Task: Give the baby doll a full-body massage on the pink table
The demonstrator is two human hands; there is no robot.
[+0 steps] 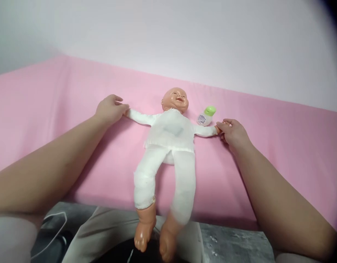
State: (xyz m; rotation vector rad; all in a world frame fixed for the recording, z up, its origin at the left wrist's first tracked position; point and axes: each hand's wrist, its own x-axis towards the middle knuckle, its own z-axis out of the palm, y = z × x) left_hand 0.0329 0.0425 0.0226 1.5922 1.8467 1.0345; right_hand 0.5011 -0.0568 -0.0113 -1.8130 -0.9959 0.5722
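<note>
A baby doll (pixel 171 128) with a white cloth body lies on its back on a pink-covered table (pixel 83 164), its feet hanging past the front edge. My left hand (pixel 110 108) pinches the doll's hand at the end of its outstretched arm on the left; that small hand is mostly hidden by my fingers. On the other side, my right hand (pixel 235 134) grips the doll's other hand, whose little fingers show above my thumb. Both doll arms are spread out sideways. Close to the doll's arm on the right lies a small clear bottle (pixel 204 118) with a green cap.
A pale wall (pixel 185 40) rises behind the table. Below the front edge are my legs in light trousers (pixel 102 233), a grey floor (pixel 234 243) and a white cable (pixel 59 226) at the lower left.
</note>
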